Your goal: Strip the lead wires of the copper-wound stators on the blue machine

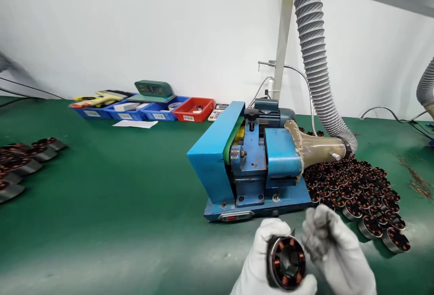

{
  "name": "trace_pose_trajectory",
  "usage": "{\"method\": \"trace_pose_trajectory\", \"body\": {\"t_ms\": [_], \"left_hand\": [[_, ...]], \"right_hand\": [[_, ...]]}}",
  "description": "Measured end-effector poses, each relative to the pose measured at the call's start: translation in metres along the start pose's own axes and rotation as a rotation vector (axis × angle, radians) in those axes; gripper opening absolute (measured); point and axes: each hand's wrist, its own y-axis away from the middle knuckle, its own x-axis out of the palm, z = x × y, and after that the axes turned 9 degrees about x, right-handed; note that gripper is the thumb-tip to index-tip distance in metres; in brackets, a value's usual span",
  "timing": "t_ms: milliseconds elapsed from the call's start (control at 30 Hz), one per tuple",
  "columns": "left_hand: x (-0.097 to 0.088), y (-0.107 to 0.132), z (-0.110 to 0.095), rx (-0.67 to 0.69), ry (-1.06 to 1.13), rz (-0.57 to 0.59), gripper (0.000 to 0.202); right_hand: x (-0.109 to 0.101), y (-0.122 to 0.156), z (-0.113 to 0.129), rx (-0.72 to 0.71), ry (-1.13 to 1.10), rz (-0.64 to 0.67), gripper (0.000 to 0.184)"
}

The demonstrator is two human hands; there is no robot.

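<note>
A green table (101, 204) fills the lower two thirds of the frame, running back to a white wall. A blue machine (249, 164) stands just right of centre, its clear nozzle joined to a grey ribbed hose (313, 55) that climbs to the upper right of the frame. Right of the machine, in the lower right, many wound stators (359, 191) lie packed together on the table, touching one another. A smaller blurred group of stators (23, 159) sits at the left edge. In the upper left, by the wall, stands a row of blue bins (132, 109) with a red bin (194, 109) at its right end, and a green clock (154, 88) on top.

At the bottom centre, in front of the machine, the white-gloved left hand (261, 259) wraps its fingers around a single stator (286, 262), its copper windings facing the camera. Just right of it, the gloved right hand (335, 249) has its fingertips pinched narrowly near the stator's upper right edge; blur hides what they hold.
</note>
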Motion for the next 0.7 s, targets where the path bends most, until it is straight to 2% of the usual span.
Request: {"method": "trace_pose_trajectory", "body": {"t_ms": [67,133,200,267,367,433,533,633,700], "left_hand": [[0.001,0.001,-0.009,0.135,-0.098,-0.044,0.043],[0.000,-0.001,-0.015,0.274,-0.179,-0.031,0.045],[-0.001,-0.003,-0.018,0.417,-0.281,-0.029,0.048],[0.000,-0.006,-0.019,0.509,-0.363,-0.034,0.054],[0.001,-0.008,-0.016,0.550,-0.380,-0.024,0.056],[0.001,-0.009,-0.009,0.532,-0.382,-0.024,0.056],[0.002,-0.011,0.009,0.429,-0.396,-0.051,0.060],[0.009,-0.016,0.026,0.224,-0.261,-0.119,0.053],[0.018,-0.022,0.030,0.021,-0.057,-0.195,0.046]], "right_hand": [[0.002,-0.002,0.001,0.026,0.004,-0.056,0.020],[0.007,-0.004,0.001,-0.012,0.216,-0.041,0.022],[0.013,-0.008,0.000,-0.069,0.378,-0.010,0.017],[0.017,-0.012,0.000,-0.056,0.313,-0.020,0.019],[0.014,-0.019,0.004,0.071,0.000,-0.117,0.023],[0.009,-0.021,0.003,0.008,-0.064,-0.226,0.021],[0.003,-0.022,-0.012,-0.168,0.188,-0.284,0.028],[0.006,-0.023,-0.035,-0.207,0.430,-0.300,0.043],[0.011,-0.027,-0.045,-0.197,0.509,-0.419,0.043]]}}
